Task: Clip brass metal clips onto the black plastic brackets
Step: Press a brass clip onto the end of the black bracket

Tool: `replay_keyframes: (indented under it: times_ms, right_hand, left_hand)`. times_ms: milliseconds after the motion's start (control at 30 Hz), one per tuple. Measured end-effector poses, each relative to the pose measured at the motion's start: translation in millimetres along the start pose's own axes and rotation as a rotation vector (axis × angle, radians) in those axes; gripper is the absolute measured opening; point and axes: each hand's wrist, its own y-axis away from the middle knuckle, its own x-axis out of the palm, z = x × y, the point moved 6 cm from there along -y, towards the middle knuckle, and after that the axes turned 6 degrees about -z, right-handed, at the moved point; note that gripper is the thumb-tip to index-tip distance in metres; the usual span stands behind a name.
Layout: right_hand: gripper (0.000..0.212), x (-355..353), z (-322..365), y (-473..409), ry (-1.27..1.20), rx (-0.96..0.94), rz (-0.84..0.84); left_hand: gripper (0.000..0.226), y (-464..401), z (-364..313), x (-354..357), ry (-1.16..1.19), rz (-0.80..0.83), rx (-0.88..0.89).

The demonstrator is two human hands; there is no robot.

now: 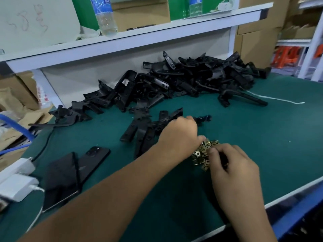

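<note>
A small heap of brass clips [202, 154] lies on the green table mat [262, 137] near the front. My left hand [181, 135] reaches across and grips a black plastic bracket [203, 118], whose end sticks out past the knuckles; its thumb touches the clip heap. My right hand [232, 165] sits at the heap's right side with curled fingers pinching at the clips. A large pile of black brackets [183, 79] stretches along the back of the table. Several loose brackets [143, 130] lie just left of my left hand.
Two dark phones [70, 173] lie at the front left beside white chargers [17, 182] and cables. A water bottle [104, 14] stands on the white shelf [139, 39] above. Cardboard boxes [258, 28] stand at the back right. A white strip [279, 100] lies on the mat.
</note>
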Motion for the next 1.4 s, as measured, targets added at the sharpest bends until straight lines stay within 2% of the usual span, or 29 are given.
replay_keyframes:
  times_ms: [67,200,333,400,467,533,600,733,800,867,1000,1100,1167,1300,1400]
  right_hand:
    - [0.017,-0.4,-1.4,0.6,-0.002,0.008,0.009]
    - [0.016,-0.1,-3.1,0.3,-0.004,0.0,0.01]
    - [0.008,4.3,1.7,-0.1,0.048,-0.066,0.042]
    - [0.006,9.2,7.2,2.7,0.118,-0.136,0.082]
    - [0.005,13.0,11.8,5.2,0.226,-0.189,0.116]
    - [0.006,16.4,12.9,6.0,0.31,-0.217,0.138]
    - [0.007,17.3,12.3,5.6,0.348,-0.233,0.148]
    - [0.01,18.3,11.0,5.0,0.37,-0.208,0.162]
    - [0.009,17.6,12.1,5.5,0.37,-0.204,0.152]
    - [0.006,19.2,14.4,5.6,0.398,-0.227,0.15]
    - [0.012,21.8,16.1,4.5,0.428,-0.245,0.194]
    - [0.016,23.6,17.3,4.8,0.445,-0.244,0.217]
    - [0.014,24.8,18.1,5.0,0.476,-0.254,0.207]
    - [0.019,25.0,20.9,7.8,0.555,-0.292,0.167]
    - [0.02,23.5,22.7,8.9,0.507,-0.293,0.11]
  left_hand:
    - [0.036,-11.1,6.3,8.4,0.006,0.003,-0.086]
    - [0.014,-18.4,25.1,-4.9,0.102,-0.105,-0.162]
    - [0.029,-4.8,62.7,-40.0,0.31,-0.199,-0.197]
    - [0.033,15.2,84.6,-51.6,0.479,-0.115,-0.178]
    - [0.046,42.2,99.1,-54.0,0.556,0.079,-0.144]
    - [0.055,71.6,110.9,-48.4,0.519,0.234,-0.118]
    - [0.054,95.7,115.7,-38.0,0.379,0.292,-0.056]
    - [0.038,113.6,114.3,-18.9,0.134,0.155,0.084]
    - [0.045,113.4,114.3,-12.2,0.016,0.09,0.096]
    - [0.062,114.1,107.3,-10.3,-0.05,0.043,0.112]
    - [0.08,126.4,74.4,-1.0,0.174,0.078,0.08]
    - [0.092,121.5,62.2,6.5,0.24,0.11,0.008]
    - [0.083,113.8,58.1,5.5,0.282,0.087,-0.008]
    - [0.061,108.6,53.6,-1.6,0.333,-0.047,0.108]
    - [0.065,111.1,60.3,-0.4,0.373,-0.077,0.231]
